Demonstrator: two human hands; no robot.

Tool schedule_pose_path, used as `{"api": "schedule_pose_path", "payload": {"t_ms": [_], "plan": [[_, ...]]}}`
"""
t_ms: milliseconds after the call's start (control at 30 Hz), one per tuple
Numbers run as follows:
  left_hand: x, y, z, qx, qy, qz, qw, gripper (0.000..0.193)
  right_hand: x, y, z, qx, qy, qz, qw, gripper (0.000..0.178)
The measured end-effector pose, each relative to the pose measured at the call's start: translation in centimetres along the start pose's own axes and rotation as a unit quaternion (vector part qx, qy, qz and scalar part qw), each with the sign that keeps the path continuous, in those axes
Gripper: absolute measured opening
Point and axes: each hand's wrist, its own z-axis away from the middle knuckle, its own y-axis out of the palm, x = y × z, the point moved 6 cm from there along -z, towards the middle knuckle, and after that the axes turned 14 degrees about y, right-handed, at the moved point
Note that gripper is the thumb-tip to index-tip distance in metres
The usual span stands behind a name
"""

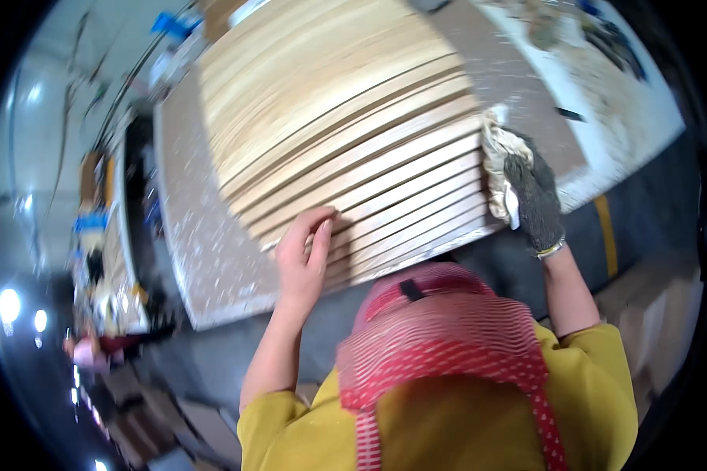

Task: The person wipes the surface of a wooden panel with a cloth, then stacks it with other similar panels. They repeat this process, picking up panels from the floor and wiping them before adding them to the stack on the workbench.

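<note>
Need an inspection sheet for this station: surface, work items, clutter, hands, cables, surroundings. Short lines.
Surface: brown table with pale edges, marked with white specks and smears.
Work items: pale wooden slats side by side, dark gaps between several; crumpled off-white cloth at their right ends.
Clutter: dark tool-like items at upper right, blue item at upper left; exact kinds unclear.
Hands: left hand bare, at the slats, grip unclear; right hand in a dark glove, holding the cloth.
Cables: dark cord-like lines at upper left; cannot confirm.
Surroundings: yellow floor stripe at right; another person far left, blurred.
</note>
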Motion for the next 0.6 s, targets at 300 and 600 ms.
{"api": "schedule_pose_path", "payload": {"t_ms": [300,600], "plan": [[-6.4,18.8,-9.3,0.241,-0.115,0.399,0.877,0.031,3.9,-3.0,2.8,-0.107,-0.158,0.45,0.872,0.032],[-14.4,28.9,-21.5,0.192,0.009,0.314,0.93,0.024,2.2,-17.4,-2.1,-0.066,-0.116,0.197,0.971,0.041]]}}
